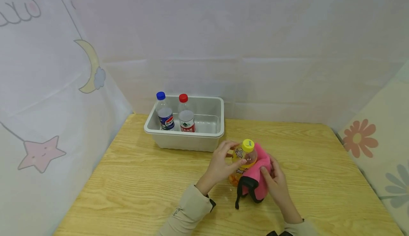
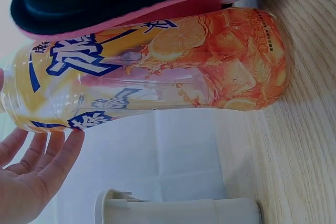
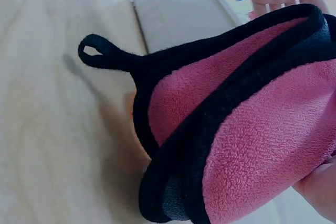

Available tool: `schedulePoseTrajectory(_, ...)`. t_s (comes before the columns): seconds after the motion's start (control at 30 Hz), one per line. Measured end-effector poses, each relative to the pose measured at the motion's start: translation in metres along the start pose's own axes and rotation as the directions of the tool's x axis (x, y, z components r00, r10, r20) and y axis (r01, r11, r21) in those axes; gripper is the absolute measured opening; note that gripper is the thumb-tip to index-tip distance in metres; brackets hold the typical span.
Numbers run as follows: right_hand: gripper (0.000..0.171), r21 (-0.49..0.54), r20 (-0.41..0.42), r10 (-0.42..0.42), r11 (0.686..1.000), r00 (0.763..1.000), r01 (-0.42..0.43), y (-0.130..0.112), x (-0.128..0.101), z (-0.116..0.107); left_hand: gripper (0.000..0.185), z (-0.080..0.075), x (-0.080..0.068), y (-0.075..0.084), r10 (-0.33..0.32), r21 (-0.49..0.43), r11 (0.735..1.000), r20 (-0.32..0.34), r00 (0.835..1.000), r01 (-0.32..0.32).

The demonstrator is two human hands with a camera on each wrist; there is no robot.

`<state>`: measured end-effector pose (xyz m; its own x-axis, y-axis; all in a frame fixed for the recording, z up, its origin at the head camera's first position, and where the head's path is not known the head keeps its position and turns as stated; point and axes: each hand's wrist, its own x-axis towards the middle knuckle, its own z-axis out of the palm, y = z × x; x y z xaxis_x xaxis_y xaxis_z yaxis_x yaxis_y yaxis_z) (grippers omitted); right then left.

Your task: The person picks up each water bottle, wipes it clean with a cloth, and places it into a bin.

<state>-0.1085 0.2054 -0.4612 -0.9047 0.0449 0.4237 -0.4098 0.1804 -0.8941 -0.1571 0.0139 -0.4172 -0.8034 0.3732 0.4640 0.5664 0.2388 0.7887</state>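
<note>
Two hands meet at one bottle (image 1: 243, 161) of orange drink standing on the wooden table (image 1: 134, 189). The left hand (image 1: 222, 165) curls its fingers round the bottle's upper part, seemingly to steady it upright. The right hand (image 1: 276, 182) grips a pink cloth (image 1: 260, 175) with a black edge and loop, pressed against the bottle's side as if to wipe it. Just behind, near the table's back edge, sits a white tub (image 1: 211, 136). It holds two upright bottles, a blue-capped bottle (image 1: 164, 111) and a red-capped bottle (image 1: 186, 113), side by side at its left end.
</note>
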Motion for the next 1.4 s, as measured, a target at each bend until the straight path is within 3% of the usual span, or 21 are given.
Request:
schedulePoseTrajectory(0.23,0.037,-0.011,0.015,0.06,0.998,0.998,-0.06,0.011,-0.005,0.002,0.046,0.0,0.0,-0.003,0.007,-0.022,1.0,0.0,1.0,-0.007)
schedulePoseTrajectory(0.5,0.036,-0.046,-0.017,0.056,0.997,0.998,-0.056,0.006,-0.006,-0.002,0.044,-0.003,0.0,-0.005,-0.016,-0.069,0.997,0.033,0.999,0.018)
schedulePoseTrajectory(0.93,0.036,-0.111,-0.102,-0.012,0.994,0.995,0.001,-0.01,0.0,-0.017,0.044,-0.01,0.003,-0.002,-0.042,-0.075,0.996,0.098,0.994,0.05)
schedulePoseTrajectory(1.4,0.043,-0.017,-0.064,-0.166,0.986,0.984,0.165,-0.015,0.009,-0.026,0.044,-0.013,0.007,-0.008,-0.058,-0.16,0.984,0.151,0.987,0.082)
